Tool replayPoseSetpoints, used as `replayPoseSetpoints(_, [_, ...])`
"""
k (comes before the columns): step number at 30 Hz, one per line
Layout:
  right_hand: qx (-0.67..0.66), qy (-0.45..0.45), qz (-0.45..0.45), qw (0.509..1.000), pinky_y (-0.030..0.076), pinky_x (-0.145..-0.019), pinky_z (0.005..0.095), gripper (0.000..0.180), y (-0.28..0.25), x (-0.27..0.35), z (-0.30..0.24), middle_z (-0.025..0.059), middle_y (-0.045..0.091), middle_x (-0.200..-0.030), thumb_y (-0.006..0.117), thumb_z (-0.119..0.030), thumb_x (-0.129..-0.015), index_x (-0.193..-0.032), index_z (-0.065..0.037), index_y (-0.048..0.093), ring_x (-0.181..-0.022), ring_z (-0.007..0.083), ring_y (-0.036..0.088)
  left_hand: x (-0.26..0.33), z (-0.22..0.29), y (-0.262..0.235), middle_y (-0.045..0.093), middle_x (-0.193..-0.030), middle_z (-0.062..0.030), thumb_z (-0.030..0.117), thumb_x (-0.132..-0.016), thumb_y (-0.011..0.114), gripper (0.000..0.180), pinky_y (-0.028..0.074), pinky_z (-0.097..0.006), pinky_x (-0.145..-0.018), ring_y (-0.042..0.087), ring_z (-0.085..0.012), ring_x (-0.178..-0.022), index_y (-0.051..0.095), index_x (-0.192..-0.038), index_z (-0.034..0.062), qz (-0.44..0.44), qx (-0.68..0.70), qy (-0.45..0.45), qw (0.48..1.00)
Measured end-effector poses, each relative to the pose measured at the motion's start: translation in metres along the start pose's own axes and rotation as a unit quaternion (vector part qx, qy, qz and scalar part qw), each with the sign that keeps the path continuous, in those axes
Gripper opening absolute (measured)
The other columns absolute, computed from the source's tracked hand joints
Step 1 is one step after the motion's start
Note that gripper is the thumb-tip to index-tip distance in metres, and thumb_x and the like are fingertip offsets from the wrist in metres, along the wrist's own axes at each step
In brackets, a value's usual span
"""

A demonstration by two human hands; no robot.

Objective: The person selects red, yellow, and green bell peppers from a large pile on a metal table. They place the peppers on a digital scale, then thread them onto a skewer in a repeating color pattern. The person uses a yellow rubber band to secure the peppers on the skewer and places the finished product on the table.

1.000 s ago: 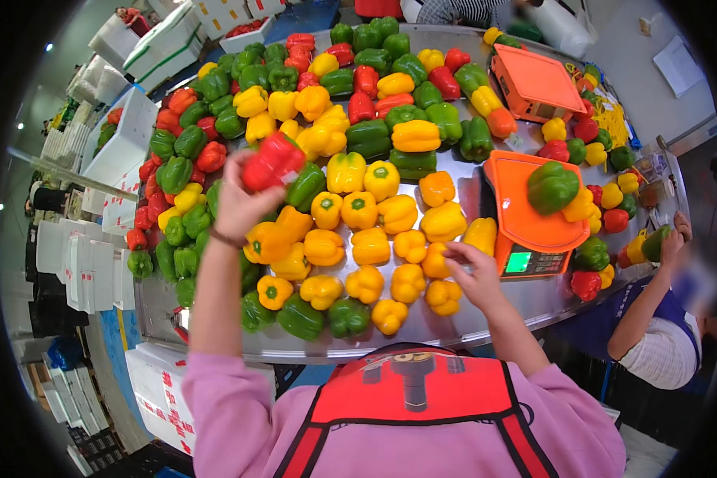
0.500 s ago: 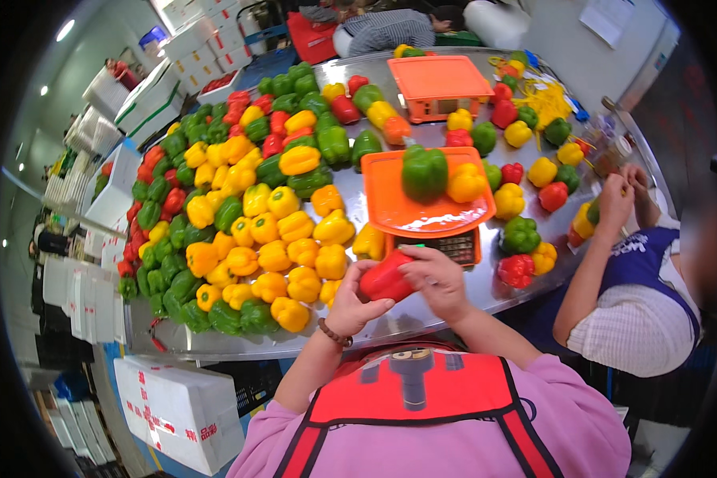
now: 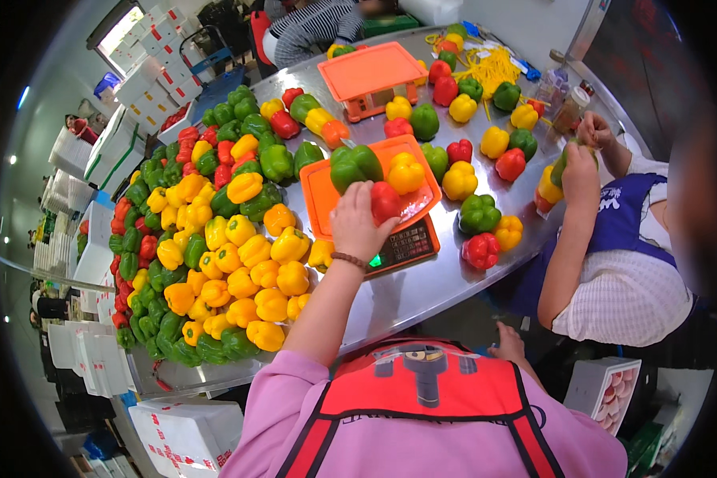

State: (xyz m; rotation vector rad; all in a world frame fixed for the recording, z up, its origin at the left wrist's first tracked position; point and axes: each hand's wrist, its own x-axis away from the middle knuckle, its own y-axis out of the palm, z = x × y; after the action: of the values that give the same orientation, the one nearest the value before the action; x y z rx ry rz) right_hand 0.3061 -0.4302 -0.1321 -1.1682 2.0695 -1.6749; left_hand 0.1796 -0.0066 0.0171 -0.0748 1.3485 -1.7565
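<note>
My left hand [image 3: 357, 219], with a beaded bracelet at its wrist, has its fingers round a red bell pepper [image 3: 385, 202] over the orange pan [image 3: 327, 209] of a scale. Beside it in that pan sit a large green bell pepper [image 3: 355, 167] and a yellow bell pepper [image 3: 406, 173]. Below the pan, the scale's dark keypad [image 3: 410, 244] shows a lit green spot. Down by my right side, off the table, my right hand [image 3: 510, 344] is partly seen with its fingers apart and nothing in them.
Yellow peppers [image 3: 239, 283] and green peppers [image 3: 167, 338] are heaped left on the metal table [image 3: 366, 307]. A second orange scale [image 3: 372, 72] stands farther back. At right, a co-worker's hands [image 3: 585, 151] hold peppers near yellow ties [image 3: 490, 76]. Foam boxes [image 3: 187, 434] stand on the floor.
My left hand has carried the red pepper forward from in front of me to the scale pan. My right hand has let go of it and dropped to my side. The view has shifted right.
</note>
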Motion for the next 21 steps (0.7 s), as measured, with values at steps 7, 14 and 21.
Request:
replayPoseSetpoints(7, [-0.026,0.221,-0.232,0.947,0.051,-0.085,0.0415,0.042,0.073,0.016,0.099,0.0206,0.067,-0.102,0.074,-0.036,-0.073,-0.1,-0.005,0.069,-0.095,0.0349,0.064,0.053,-0.06,-0.017,0.051,-0.123,-0.0179,0.026,-0.073,0.079,0.068,0.043,-0.041,-0.093,0.052,-0.0342,-0.108,0.046,-0.127,0.001,0.091,0.115,-0.065,0.987])
replayPoseSetpoints(14, [0.046,0.121,-0.226,0.965,0.052,-0.083,0.0423,0.035,0.072,-0.023,0.101,0.0217,0.067,-0.092,0.07,-0.038,-0.076,-0.085,-0.004,0.073,-0.091,0.0349,0.065,0.121,-0.107,-0.039,0.051,-0.119,-0.0177,0.02,-0.08,0.072,0.055,0.043,-0.04,-0.092,0.052,-0.0317,-0.104,0.047,-0.124,-0.0011,0.142,0.111,-0.206,0.962])
replayPoseSetpoints(21, [-0.029,0.017,-0.081,0.996,0.051,-0.086,0.0395,0.029,0.095,-0.05,0.113,0.0165,0.068,-0.097,0.069,-0.031,-0.078,-0.093,-0.006,0.072,-0.096,0.0314,0.064,0.156,-0.104,-0.044,0.052,-0.122,-0.0199,0.019,-0.081,0.07,0.048,0.041,-0.041,-0.096,0.051,-0.035,-0.112,0.05,-0.12,-0.0014,0.111,0.055,-0.203,0.971])
